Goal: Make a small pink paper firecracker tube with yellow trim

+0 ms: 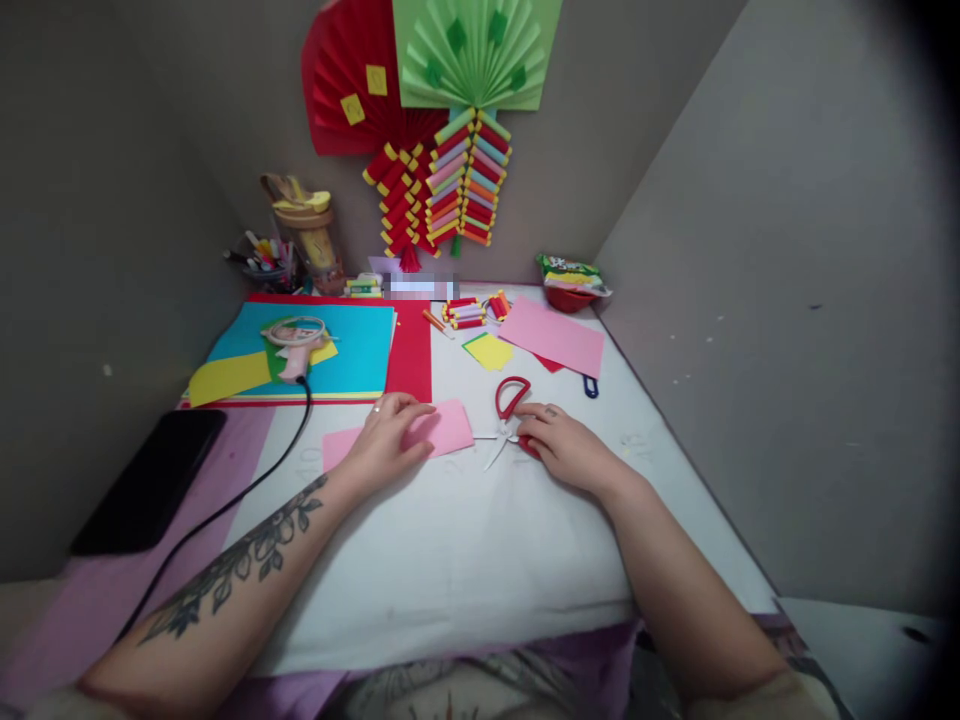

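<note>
Beyond bare white cloth (442,560), left hand (391,438) spreads over edge of pink paper (450,428), right hand (566,445) curls at scissors (505,430), grip unclear.

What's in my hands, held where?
Right hand touches the near handle of the scissors; left hand lies over the pink paper. A grip can't be confirmed.

Lots of half-hidden bits on my desk, sorry.
My left hand (390,435) covers part of the pink paper (450,425), and my right hand (562,445) hides some of the lower loop on the scissors (514,398). The black cord (259,482) disappears by my left forearm (262,570). Up top, the red fan (337,75) and light green card (409,90) get chopped off. The strip by the wall (420,287) is all pixelated, and the snack packet (566,272) print's too small and blurry to read.
</note>
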The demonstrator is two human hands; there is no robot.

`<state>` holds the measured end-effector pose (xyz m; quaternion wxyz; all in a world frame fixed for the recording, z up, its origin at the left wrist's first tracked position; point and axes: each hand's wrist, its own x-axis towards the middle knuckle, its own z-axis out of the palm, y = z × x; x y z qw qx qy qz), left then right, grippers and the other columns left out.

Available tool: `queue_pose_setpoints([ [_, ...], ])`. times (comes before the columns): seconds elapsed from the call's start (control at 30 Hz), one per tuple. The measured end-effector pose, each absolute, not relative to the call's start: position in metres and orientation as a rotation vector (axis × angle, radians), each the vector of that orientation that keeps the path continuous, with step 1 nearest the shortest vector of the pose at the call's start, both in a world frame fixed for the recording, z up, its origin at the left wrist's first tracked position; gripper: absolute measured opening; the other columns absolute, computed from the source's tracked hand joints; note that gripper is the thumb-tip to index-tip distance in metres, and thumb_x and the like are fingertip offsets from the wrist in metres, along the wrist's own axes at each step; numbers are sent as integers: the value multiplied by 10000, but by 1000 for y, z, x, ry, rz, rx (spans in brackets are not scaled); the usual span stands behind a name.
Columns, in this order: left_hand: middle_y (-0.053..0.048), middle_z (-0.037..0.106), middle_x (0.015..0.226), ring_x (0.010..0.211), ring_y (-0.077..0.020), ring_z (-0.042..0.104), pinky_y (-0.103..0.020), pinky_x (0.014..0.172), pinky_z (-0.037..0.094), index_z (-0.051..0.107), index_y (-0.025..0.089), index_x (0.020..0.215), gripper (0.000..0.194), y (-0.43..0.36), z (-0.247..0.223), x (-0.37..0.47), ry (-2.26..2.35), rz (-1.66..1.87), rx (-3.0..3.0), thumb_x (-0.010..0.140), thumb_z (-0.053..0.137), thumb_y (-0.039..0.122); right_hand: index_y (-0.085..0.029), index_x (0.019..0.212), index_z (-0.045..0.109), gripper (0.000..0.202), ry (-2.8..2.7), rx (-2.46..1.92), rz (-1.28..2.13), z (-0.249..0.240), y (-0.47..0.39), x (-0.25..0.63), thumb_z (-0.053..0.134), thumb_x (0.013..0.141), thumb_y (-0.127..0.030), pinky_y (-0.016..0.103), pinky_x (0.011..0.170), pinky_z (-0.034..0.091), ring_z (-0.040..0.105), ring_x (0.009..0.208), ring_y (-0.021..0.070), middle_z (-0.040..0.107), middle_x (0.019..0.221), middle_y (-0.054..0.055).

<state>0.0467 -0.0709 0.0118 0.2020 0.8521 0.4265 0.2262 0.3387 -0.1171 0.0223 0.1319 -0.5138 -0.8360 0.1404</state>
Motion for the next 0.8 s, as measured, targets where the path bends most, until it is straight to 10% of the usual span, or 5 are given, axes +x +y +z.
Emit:
queue_pose_setpoints([
  [0.23,-55,539,1283,1212,-208,447,-406,1010,364,538,280,1236,365,-71,7,52,797,410,2623,922,352,282,-245,993,659,306,-2394,-1430,424,24,-121,336,462,818,-90,363,834,459,522,982,208,559,1097,76],
  [0.5,-19,228,1494,1380,-259,146,-485,1083,178,306,349,1384,500,-71,9,58,871,73,2736,904,344,482,-257,1035,659,343,-2378,-1396,479,18,-124,338,442,830,-87,352,814,473,538,955,197,589,1035,69],
  [0.8,-42,243,1490,1366,-266,201,-464,1077,215,309,315,1393,515,-68,2,60,955,142,2733,903,344,473,-259,1014,675,329,-2385,-1353,518,21,-111,334,443,840,-105,355,809,474,547,919,195,613,975,70],
])
